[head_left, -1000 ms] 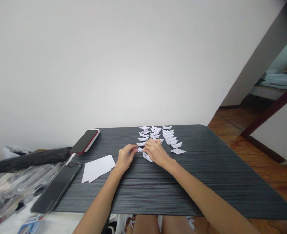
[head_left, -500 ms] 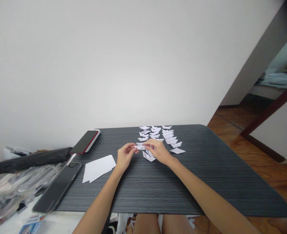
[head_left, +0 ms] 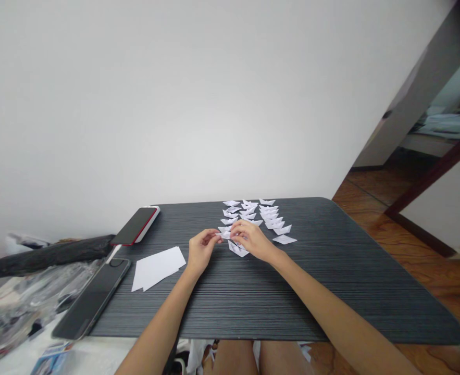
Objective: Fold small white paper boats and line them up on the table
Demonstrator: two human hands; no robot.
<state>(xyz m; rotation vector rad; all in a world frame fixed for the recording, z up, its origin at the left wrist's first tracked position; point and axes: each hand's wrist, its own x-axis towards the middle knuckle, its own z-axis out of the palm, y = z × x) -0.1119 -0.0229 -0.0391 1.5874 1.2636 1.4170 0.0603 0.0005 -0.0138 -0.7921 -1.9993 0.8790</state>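
Between my two hands is a small white paper boat [head_left: 225, 235], held at both ends just above the dark table. My left hand [head_left: 202, 250] pinches its left tip with thumb and forefinger. The fingers of my right hand [head_left: 252, 239] close on its right end and partly cover it. Another paper boat [head_left: 237, 249] lies right under my right hand. Beyond the hands, several more white paper boats [head_left: 271, 216] stand in three rough columns. One flatter folded paper [head_left: 285, 239] lies at the near end of the right column.
White paper sheets [head_left: 157, 268] lie left of my left arm. A dark phone [head_left: 92, 297] rests at the table's left edge, and a red-edged device [head_left: 138, 225] sits behind it. Plastic-wrapped items [head_left: 26, 297] are piled left of the dark table [head_left: 331, 291]. A white wall stands behind.
Both hands stay almost in place, still on the paper boat. My right fingers have shifted slightly over its right end. The view has tilted a little.
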